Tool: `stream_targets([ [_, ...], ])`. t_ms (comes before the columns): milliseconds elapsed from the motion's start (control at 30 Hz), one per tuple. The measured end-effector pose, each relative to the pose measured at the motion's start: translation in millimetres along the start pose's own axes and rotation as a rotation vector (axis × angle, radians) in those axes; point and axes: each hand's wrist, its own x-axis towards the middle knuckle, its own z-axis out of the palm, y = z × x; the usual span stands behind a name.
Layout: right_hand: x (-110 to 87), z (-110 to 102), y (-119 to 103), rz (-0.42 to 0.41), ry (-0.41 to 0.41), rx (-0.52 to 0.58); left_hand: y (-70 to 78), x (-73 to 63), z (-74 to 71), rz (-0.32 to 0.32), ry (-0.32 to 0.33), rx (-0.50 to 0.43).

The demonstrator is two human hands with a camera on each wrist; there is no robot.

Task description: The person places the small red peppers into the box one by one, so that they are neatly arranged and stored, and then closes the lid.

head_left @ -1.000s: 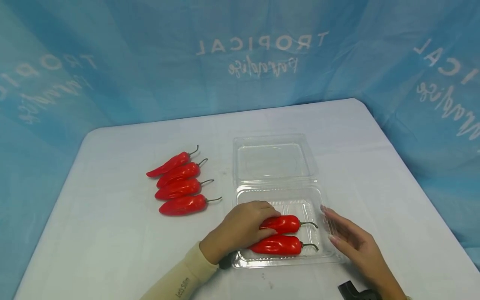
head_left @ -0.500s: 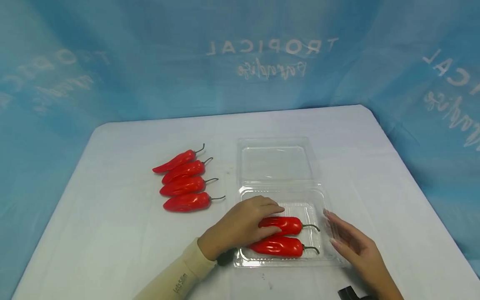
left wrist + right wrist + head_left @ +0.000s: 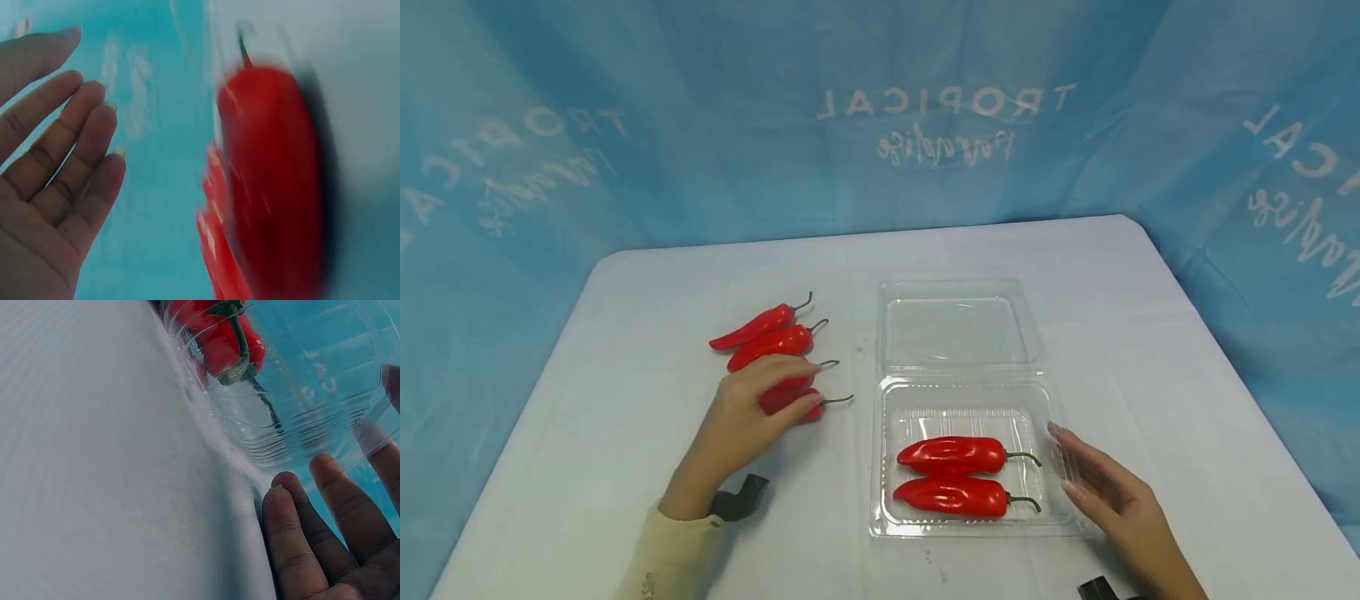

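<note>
My left hand [image 3: 741, 417] is over the nearest peppers of a row of red chili peppers [image 3: 767, 343] on the left, partly hiding the front pepper [image 3: 812, 407]. In the left wrist view its fingers [image 3: 59, 147] are extended and apart from a blurred red pepper [image 3: 272, 175]. A clear plastic clamshell container [image 3: 891, 417] lies opened flat, with two red peppers [image 3: 951, 456] side by side in its near half, stems to the right. My right hand [image 3: 1120, 492] rests its fingertips against the container's right wall; in the right wrist view its fingers [image 3: 294, 544] are loosely extended.
The container's lid [image 3: 955, 325] is folded back toward the far side. A white cloth [image 3: 587, 417] covers the table. Blue printed fabric [image 3: 737, 167] hangs behind and at both sides. A black wrist mount [image 3: 741, 497] is on the left wrist.
My left hand has left the far pepper in the container and moved left and away to the row. Both peppers stay in the container. My right hand has stayed at its wall.
</note>
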Motion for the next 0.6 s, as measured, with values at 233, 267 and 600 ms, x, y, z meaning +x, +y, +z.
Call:
stream_targets([
  [233,0.1,-1.0,1.8,-0.001,-0.006,-0.014,-40.8,-37.5,-20.8,-0.230,0.035,0.056],
  [267,0.2,-1.2,2.0,0.000,-0.007,-0.014,-44.2,-41.1,-21.9,-0.259,0.032,0.067],
  [600,0.1,-1.6,1.3,0.007,-0.018,-0.009,-60.7,-56.3,-19.2,-0.393,-0.102,0.031],
])
